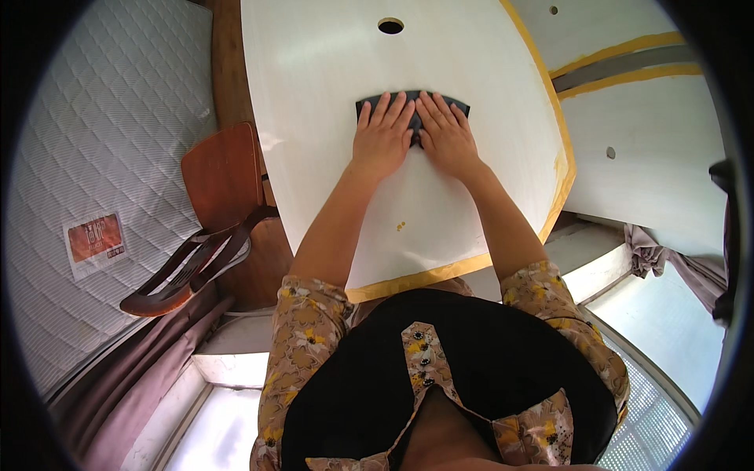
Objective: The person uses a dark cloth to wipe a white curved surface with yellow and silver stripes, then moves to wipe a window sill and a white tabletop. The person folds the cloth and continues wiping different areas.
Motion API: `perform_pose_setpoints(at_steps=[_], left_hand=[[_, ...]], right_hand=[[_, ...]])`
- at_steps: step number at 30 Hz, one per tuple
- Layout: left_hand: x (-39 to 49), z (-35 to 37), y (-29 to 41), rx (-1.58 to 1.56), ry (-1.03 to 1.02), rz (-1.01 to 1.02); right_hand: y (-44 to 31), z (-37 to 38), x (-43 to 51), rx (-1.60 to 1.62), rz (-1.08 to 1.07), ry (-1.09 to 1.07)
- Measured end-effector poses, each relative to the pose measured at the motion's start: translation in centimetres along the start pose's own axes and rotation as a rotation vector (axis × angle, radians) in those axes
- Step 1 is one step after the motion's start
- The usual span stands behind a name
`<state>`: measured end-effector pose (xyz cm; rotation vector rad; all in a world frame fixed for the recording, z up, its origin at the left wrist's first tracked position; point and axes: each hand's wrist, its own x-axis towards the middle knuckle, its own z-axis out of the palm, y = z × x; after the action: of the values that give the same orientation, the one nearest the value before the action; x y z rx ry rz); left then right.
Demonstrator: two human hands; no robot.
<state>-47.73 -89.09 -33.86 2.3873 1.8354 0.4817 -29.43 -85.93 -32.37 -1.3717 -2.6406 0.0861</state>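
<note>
A dark grey sheet (416,120), possibly sandpaper, lies against a large white panel (318,118). My left hand (382,138) spreads over its left half, fingers pointing away from me. On its right half rests my right hand (450,138), the fingers slightly apart. Both thumbs meet near the sheet's lower middle, and both hands hold it down flat. Most of the sheet is hidden under my palms. Past my fingertips, the panel has a round hole (390,25). Its right and near edges carry a yellow band (565,168). Small yellow spots (401,226) mark the surface between my forearms.
At left, a wooden chair (221,176) stands close beside the panel, next to a quilted mattress (118,135) with a printed label. More white panels (642,141) with yellow edges are at right. Curtains (648,253) and windows (215,430) are near me.
</note>
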Motion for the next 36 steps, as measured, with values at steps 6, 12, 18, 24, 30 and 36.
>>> perform_pose_setpoints(at_steps=[6,12,18,24,30,36], left_hand=[[0.7,-1.3,-8.8,0.148,0.053,-0.062],[-8.9,-4.9,-10.9,0.177,-0.037,-0.269],[-6.0,-3.7,-7.9,0.152,0.005,-0.185],[5.1,-0.7,-3.0,-0.062,0.055,-0.052],[-0.8,-2.3,3.5,-0.141,-0.031,0.037],[3.0,-0.3,0.6,-0.041,0.075,0.067]], right_hand=[[-4.2,2.9,8.3,-0.002,-0.118,0.053],[-11.4,2.6,7.7,0.117,-0.394,-0.071],[-6.9,1.6,6.5,0.130,-0.322,-0.084],[3.7,-0.1,6.2,0.159,-0.106,0.060],[5.7,-3.6,-2.3,0.281,-0.200,0.022],[7.4,-1.8,2.2,0.254,-0.199,0.161]])
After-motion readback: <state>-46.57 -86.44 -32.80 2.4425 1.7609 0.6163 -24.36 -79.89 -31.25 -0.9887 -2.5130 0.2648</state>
